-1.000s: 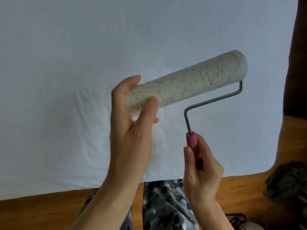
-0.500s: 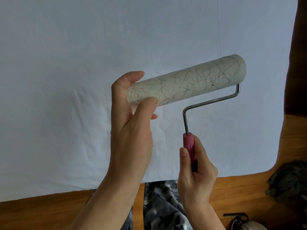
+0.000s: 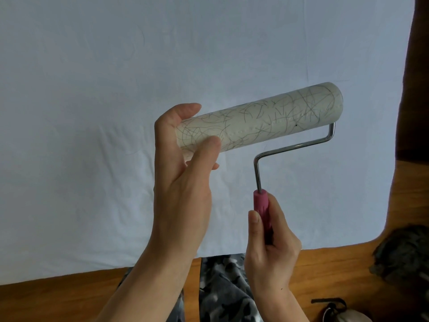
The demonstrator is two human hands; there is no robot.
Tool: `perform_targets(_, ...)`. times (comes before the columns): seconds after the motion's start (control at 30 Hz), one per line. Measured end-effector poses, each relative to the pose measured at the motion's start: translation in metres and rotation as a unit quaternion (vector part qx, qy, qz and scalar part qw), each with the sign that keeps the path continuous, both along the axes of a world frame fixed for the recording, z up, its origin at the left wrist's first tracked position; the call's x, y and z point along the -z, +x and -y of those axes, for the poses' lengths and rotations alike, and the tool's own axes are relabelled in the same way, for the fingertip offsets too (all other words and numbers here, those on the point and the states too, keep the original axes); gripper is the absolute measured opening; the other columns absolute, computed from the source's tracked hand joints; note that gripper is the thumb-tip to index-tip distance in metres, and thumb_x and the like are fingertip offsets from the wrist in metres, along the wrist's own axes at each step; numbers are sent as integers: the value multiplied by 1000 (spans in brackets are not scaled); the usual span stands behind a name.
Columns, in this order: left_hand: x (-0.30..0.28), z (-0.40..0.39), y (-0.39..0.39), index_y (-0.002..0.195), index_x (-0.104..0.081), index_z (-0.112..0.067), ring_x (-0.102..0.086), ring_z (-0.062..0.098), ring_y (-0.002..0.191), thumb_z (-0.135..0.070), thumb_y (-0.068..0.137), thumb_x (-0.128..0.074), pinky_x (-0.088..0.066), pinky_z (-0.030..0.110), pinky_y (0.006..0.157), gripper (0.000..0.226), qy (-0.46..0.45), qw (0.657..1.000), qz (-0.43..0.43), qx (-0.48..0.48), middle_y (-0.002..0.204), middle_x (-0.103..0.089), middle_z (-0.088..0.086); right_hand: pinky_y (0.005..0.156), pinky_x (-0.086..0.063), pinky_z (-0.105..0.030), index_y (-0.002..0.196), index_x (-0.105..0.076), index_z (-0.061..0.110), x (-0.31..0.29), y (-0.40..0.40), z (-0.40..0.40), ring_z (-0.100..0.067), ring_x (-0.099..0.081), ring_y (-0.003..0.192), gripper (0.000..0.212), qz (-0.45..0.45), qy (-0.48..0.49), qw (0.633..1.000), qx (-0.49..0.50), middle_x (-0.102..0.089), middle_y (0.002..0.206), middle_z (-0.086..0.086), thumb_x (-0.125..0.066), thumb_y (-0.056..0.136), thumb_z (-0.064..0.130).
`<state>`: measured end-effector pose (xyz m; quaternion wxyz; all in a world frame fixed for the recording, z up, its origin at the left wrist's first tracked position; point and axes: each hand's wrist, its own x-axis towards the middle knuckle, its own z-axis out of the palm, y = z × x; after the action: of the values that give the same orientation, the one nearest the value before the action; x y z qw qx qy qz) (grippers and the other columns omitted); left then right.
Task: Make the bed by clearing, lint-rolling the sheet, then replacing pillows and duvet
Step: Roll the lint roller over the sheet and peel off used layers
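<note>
Holding lint roller (image 3: 260, 119) up above white sheet (image 3: 116, 89), hair-covered roll tilted, far end higher. Left hand (image 3: 183, 182) pinches near end of roll, thumb on top. Right hand (image 3: 271, 249) clenched round pink handle (image 3: 262, 210). Camouflage trousers (image 3: 222, 287) below.

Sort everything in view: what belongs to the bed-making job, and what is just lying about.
Job:
- lint roller, hair-covered, held up by both hands
- left hand on the roll's end
- right hand gripping the pink handle
- white sheet

Lying about:
- dark furry thing on the floor
- bag at the bottom edge
</note>
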<state>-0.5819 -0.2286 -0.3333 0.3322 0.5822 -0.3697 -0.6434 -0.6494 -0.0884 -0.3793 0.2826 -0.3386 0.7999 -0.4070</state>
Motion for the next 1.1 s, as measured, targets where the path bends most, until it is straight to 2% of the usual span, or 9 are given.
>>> perform_targets(0.1, 2, 3, 0, 106, -54, -38, -57, 1, 89, -18, 82, -52, -47, 23, 70, 31, 0, 1000, -8, -6, 94, -58, -24, 56, -30, -1, 111, -63, -2, 0, 2, 2, 10, -41, 53, 38, -6, -4, 1000, 1, -42, 70, 33, -46, 100, 29)
perform_targets(0.27, 4, 4, 1, 106, -54, -34, -56, -1, 88, -13, 80, -49, -47, 22, 68, 34, -8, 1000, -16, -6, 94, -57, -24, 56, -29, -1, 109, -63, -5, 1, 4, 2, 10, -40, 52, 38, -1, -12, 1000, 7, -40, 69, 32, -45, 100, 27)
perform_targets(0.37, 6, 3, 1, 107, -54, -34, -56, -1, 89, -14, 80, -49, -47, 22, 68, 33, -7, 1000, -13, -3, 94, -56, -24, 61, -33, 0, 110, -63, -5, 2, 5, 0, 15, -43, 58, 40, 10, -6, 1000, 9, -42, 76, 31, -45, 100, 29)
perform_targets(0.47, 8, 0, 2, 107, -53, -34, -56, -2, 88, -15, 82, -50, -48, 21, 70, 32, -3, 1000, -14, 7, 91, -58, -27, 66, -40, -3, 117, -62, 7, 3, 6, -3, 16, -48, 69, 34, 21, 1, 1000, 21, -51, 83, 24, -46, 100, 32)
perform_targets(0.57, 7, -3, 2, 108, -52, -34, -56, -4, 86, -16, 85, -51, -49, 22, 73, 29, -13, 1000, -5, 10, 90, -58, -28, 65, -43, -6, 120, -58, 15, 4, 6, -4, 13, -52, 69, 29, 22, 2, 999, 29, -56, 84, 20, -46, 99, 32)
perform_targets(0.67, 6, -4, 1, 109, -50, -32, -56, -3, 87, -14, 88, -51, -50, 20, 75, 27, -30, 1000, 2, 9, 92, -57, -29, 64, -42, -5, 119, -58, 14, 3, 7, -2, 13, -51, 67, 29, 18, 2, 999, 28, -54, 83, 22, -46, 100, 31)
perform_targets(0.87, 8, -4, 0, 108, -49, -32, -56, 4, 82, -14, 89, -49, -48, 15, 70, 26, -53, 998, 34, 0, 95, -55, -27, 71, -46, -6, 123, -56, 19, 2, 9, 0, 9, -61, 80, 31, 9, 1, 1000, 28, -63, 95, 25, -45, 100, 36)
perform_targets(1.1, 12, -5, 1, 105, -49, -34, -57, 2, 82, -17, 90, -49, -49, 16, 68, 23, -36, 998, 49, -14, 89, -56, -29, 72, -50, -10, 125, -56, 22, 3, 10, -3, 6, -63, 82, 33, 8, 27, 999, 30, -68, 95, 16, -44, 100, 40)
